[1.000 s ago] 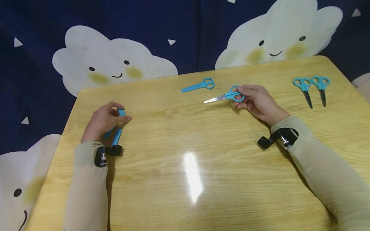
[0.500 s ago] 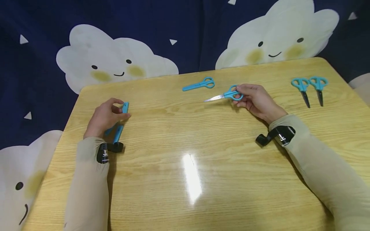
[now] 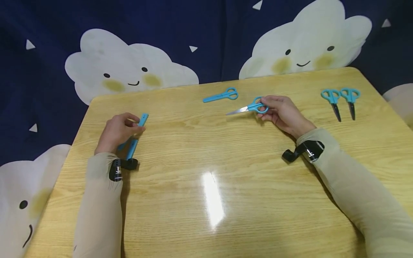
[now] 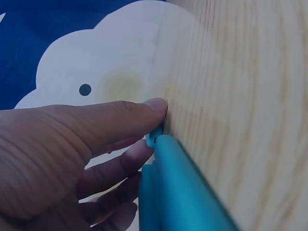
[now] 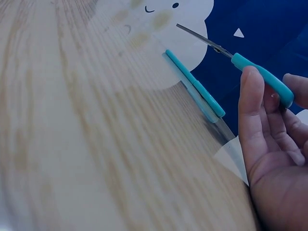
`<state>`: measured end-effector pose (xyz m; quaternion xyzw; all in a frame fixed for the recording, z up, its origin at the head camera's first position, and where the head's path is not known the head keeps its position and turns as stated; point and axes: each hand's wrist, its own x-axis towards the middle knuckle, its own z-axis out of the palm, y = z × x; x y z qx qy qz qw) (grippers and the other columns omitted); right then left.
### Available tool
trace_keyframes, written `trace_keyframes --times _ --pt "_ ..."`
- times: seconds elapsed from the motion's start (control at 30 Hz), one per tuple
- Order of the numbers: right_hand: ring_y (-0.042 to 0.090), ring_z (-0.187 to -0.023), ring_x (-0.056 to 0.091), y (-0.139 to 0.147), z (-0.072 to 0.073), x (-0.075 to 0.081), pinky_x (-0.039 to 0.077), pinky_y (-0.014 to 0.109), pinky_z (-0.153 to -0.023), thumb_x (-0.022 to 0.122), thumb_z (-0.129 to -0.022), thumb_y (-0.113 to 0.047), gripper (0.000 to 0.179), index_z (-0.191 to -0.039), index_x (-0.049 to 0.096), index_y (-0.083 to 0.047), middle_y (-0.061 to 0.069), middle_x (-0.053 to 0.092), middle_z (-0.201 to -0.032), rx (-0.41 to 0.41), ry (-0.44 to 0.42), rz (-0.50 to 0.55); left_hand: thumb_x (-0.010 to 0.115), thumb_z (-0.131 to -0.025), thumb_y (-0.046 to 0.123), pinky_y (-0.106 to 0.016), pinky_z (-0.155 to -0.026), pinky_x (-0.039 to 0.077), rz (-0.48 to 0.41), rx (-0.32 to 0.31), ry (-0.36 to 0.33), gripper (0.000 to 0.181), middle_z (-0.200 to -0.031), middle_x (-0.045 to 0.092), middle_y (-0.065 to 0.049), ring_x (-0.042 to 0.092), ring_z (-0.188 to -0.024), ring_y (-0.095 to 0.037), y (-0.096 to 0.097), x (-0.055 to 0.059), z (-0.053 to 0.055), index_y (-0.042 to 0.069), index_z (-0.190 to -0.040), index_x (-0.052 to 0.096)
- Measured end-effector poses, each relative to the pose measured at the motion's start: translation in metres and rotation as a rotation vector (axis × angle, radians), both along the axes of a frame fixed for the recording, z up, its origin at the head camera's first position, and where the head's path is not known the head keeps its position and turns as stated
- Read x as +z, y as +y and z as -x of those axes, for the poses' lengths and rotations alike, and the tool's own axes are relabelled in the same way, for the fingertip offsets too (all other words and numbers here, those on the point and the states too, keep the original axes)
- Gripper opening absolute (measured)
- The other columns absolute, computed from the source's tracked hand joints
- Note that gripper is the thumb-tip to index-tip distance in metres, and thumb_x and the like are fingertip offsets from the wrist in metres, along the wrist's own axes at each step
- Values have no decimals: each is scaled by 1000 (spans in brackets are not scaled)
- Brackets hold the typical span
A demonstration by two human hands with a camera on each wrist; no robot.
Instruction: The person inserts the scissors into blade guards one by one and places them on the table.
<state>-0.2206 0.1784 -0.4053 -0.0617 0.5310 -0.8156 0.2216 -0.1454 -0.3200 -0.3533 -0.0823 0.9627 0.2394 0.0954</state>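
My left hand [image 3: 117,130] pinches a slim blue scissor cover [image 3: 143,118] between thumb and fingers, over the table's left side. Two more blue covers lie by that wrist: one [image 3: 132,148] shows well, the other [image 3: 121,146] is partly hidden by the hand. In the left wrist view a cover [image 4: 187,192] looms large below the thumb. My right hand [image 3: 285,114] holds blue-handled scissors [image 3: 255,106] by the finger loops, bare blades closed and pointing left. Beyond them, covered blue scissors [image 3: 222,95] lie near the back edge, also visible in the right wrist view [image 5: 195,83].
At the right of the wooden table [image 3: 174,186] lie two blue-handled scissors [image 3: 331,96] [image 3: 351,95] side by side, dark blades towards me. A dark blue curtain [image 3: 222,39] with cloud prints hangs behind the back edge. Glare marks the table's middle.
The cover in my left hand has swung out from behind the fingers and now tilts up to the right. The right hand holds its scissors in nearly the same place; the head view has shifted slightly.
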Motion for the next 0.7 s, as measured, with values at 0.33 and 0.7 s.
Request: trace_keyframes --times 0.33,0.7 --pt "19 -69 72 -1 0 -1 60 26 -61 62 -96 -18 22 -106 68 0 7 72 -78 8 10 -15 67 -90 35 -34 -74 46 8 5 73 35 -111 72 -15 63 -97 -28 -5 -3 -3 13 -118 69" --pt "18 -69 72 -1 -2 1 60 26 -62 63 -95 -19 25 -109 67 2 7 71 -79 -2 -5 -26 59 -96 34 -39 -75 46 7 29 91 35 -120 69 -18 59 -104 -34 -6 -3 -1 12 -121 69"
